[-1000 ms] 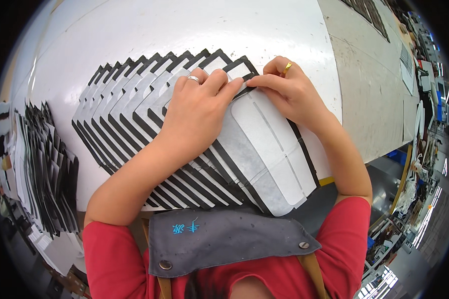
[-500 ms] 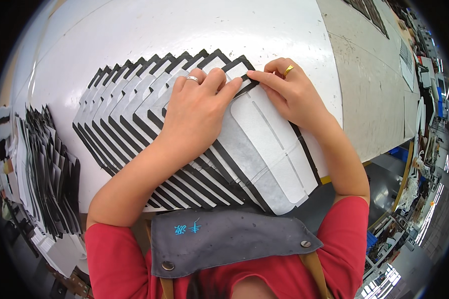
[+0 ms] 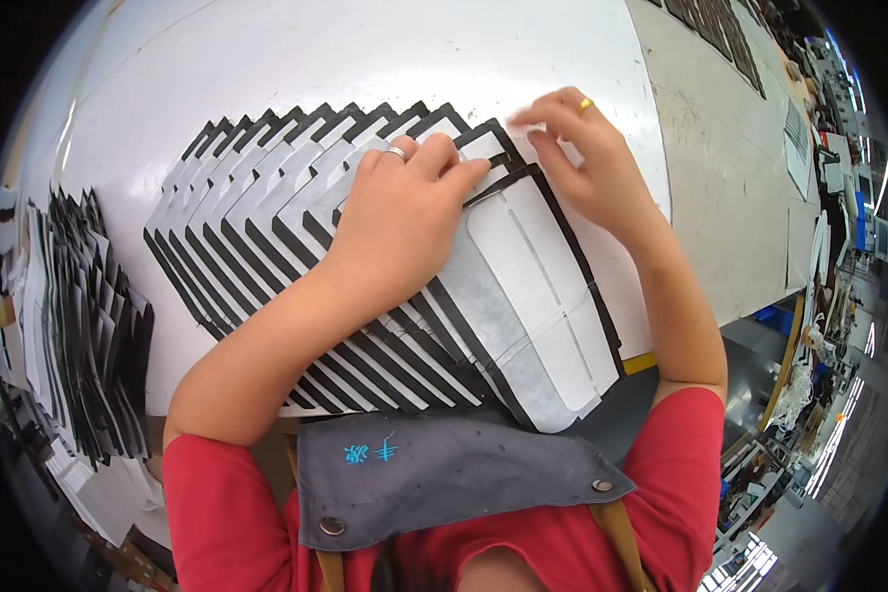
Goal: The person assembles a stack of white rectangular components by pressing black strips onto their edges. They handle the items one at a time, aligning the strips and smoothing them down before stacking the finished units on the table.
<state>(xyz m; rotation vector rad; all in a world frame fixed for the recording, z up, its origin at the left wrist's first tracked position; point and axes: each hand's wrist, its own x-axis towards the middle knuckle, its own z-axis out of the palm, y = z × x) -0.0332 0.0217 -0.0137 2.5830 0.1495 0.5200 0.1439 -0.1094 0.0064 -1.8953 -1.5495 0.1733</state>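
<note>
Overlapping white fabric panels with black edging point(image 3: 266, 222) fan out across the table in front of me. The rightmost panel point(image 3: 538, 266) lies on top, with a long white rounded patch and a grey strip down its middle; its lower end hangs over the table edge near my apron. My left hand point(image 3: 395, 217) rests on this panel and its neighbours, fingers curled and thumb against the black band near the upper end. What lies beneath its fingers is hidden. Just right of the panel's upper corner, my right hand point(image 3: 587, 163) is raised, fingers apart and holding nothing.
A thick stack of black-and-white panels point(image 3: 84, 326) hangs at the table's left side. The white tabletop point(image 3: 365, 59) meets a beige board point(image 3: 715, 168) at right. Dark slatted pieces point(image 3: 720, 39) lie at the far right, and cluttered shelves point(image 3: 849, 197) stand beyond.
My right hand has let go of the top panel's upper black edge and moved up and right, its fingers parting. My left hand has shifted slightly right, staying on the panels.
</note>
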